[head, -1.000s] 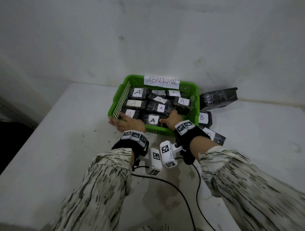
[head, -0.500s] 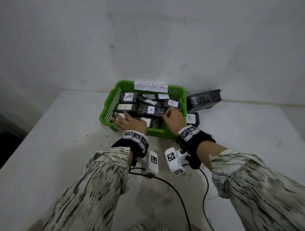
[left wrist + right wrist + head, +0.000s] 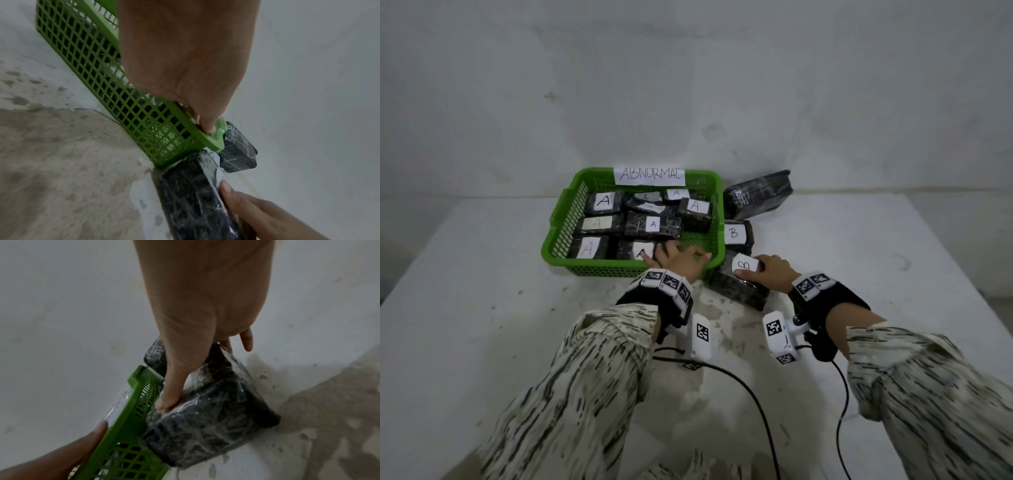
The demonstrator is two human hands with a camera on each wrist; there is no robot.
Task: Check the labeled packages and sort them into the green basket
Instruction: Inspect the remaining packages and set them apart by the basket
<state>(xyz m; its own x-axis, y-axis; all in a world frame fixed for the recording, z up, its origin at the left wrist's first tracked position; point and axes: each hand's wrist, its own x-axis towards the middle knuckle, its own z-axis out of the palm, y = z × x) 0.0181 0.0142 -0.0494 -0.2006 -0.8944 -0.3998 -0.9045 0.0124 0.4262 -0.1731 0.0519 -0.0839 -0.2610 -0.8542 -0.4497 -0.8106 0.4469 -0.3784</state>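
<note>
The green basket [image 3: 717, 212] with its "ABNORMAL" sign holds several black wrapped packages labelled A [image 3: 602, 202]. My left hand [image 3: 679, 262] lies over its near right rim, fingers spread inward, and the thumb presses the rim corner [image 3: 213, 139]. Just right of that corner, my right hand [image 3: 768, 274] grips a black package labelled B [image 3: 736, 291] that lies on the table. The thumb sits on its top by the white label and the fingers wrap its far side [image 3: 205, 426].
A second package labelled B [image 3: 738, 233] lies against the basket's right wall. An unlabelled black package [image 3: 756, 193] leans behind it near the wall. Two cables [image 3: 756, 411] run over the stained white table [image 3: 482, 291] near my sleeves.
My right hand left the basket, moved right and took hold of the B package beside it. My left hand slid right along the near rim to the basket's corner.
</note>
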